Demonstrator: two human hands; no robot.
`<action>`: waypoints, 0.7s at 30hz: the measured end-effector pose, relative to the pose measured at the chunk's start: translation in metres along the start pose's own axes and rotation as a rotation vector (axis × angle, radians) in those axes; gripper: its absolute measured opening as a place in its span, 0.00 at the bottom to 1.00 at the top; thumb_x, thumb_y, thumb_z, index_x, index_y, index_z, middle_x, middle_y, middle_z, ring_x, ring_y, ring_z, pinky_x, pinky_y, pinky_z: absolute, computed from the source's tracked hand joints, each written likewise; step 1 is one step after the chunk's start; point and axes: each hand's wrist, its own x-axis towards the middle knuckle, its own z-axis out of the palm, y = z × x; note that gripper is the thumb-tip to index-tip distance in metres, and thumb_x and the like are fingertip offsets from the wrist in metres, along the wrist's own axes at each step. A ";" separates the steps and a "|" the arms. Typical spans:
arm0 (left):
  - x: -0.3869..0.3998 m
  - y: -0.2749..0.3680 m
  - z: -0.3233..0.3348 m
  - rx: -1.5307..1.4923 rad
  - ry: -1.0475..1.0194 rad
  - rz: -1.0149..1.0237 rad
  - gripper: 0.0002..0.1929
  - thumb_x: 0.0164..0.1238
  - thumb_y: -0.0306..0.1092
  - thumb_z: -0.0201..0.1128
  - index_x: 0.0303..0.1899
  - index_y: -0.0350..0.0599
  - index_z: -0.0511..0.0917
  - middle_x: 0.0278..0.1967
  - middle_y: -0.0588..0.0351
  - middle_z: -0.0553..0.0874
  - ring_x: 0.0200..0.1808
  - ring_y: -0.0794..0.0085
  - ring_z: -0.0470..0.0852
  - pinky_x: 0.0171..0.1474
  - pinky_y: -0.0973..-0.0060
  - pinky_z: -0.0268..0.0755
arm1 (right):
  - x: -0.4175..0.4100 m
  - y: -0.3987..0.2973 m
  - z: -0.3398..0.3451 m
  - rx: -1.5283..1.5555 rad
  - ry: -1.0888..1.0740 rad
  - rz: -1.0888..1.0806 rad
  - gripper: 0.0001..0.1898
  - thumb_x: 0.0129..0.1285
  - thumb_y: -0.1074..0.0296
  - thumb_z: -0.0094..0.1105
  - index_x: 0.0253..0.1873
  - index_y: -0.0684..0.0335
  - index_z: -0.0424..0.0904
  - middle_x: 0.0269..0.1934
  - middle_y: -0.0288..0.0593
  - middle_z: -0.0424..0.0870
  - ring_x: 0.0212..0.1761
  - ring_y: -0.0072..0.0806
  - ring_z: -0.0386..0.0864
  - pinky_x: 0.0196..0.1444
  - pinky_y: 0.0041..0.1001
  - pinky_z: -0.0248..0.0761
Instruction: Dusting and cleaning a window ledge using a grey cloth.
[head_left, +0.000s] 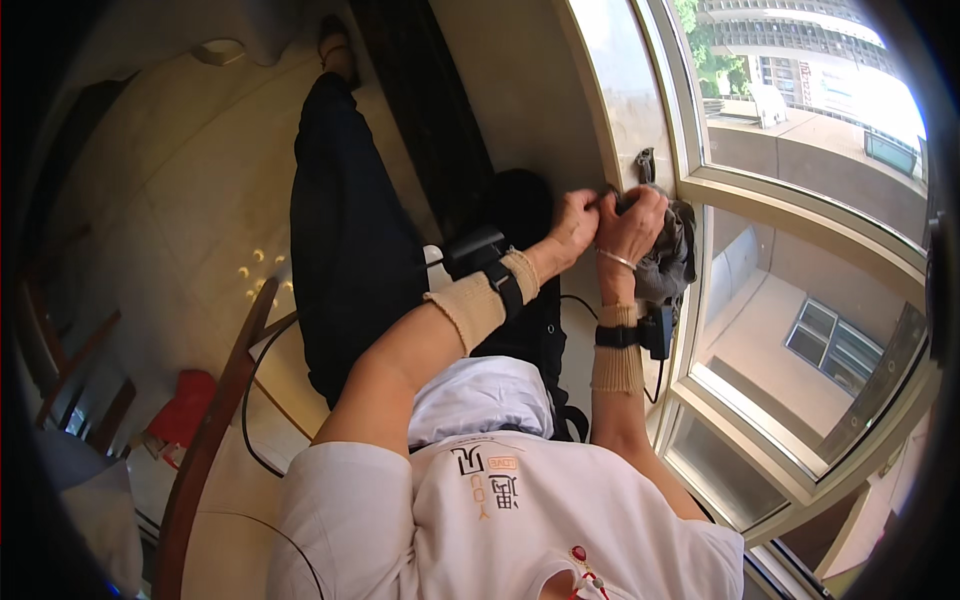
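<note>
At the window ledge, my left hand (576, 225) has its fingertips pinched on a small dark strip of material. Close beside it on the right, my right hand (632, 225) grips the same dark material, fingers bent and knuckles up. A bunched dark grey cloth (667, 259) hangs by the right hand and wrist, against the window frame. Just above that hand, a small dark looped piece (645, 165) lies on the pale ledge. What exactly the fingertips hold is partly hidden. Both forearms wear beige knit cuffs with black straps and devices.
A window frame (795, 202) runs close along the right. To the left are a curved wooden rail (214, 442), a red object (184, 409) and small yellowish pieces (259, 255) on the tiled floor. Black cables run near both arms.
</note>
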 end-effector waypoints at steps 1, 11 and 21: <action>0.005 0.007 -0.005 0.083 -0.034 -0.014 0.08 0.68 0.27 0.54 0.32 0.36 0.80 0.27 0.60 0.82 0.29 0.83 0.75 0.30 0.79 0.71 | 0.004 -0.001 -0.004 -0.007 -0.007 0.005 0.17 0.46 0.68 0.68 0.39 0.62 0.70 0.34 0.46 0.71 0.39 0.44 0.72 0.41 0.38 0.65; -0.031 -0.001 0.014 0.012 -0.095 -0.162 0.07 0.68 0.27 0.54 0.33 0.33 0.76 0.24 0.52 0.82 0.21 0.68 0.84 0.21 0.74 0.78 | -0.036 0.039 -0.043 0.254 -0.162 -0.022 0.09 0.53 0.75 0.64 0.39 0.63 0.74 0.34 0.45 0.72 0.36 0.39 0.75 0.40 0.33 0.69; 0.015 0.042 -0.009 0.283 -0.079 0.127 0.07 0.67 0.28 0.54 0.32 0.34 0.76 0.23 0.50 0.82 0.21 0.66 0.84 0.23 0.72 0.78 | 0.015 0.020 -0.008 0.344 -0.062 -0.092 0.10 0.54 0.69 0.65 0.39 0.60 0.74 0.35 0.44 0.75 0.36 0.42 0.76 0.37 0.34 0.70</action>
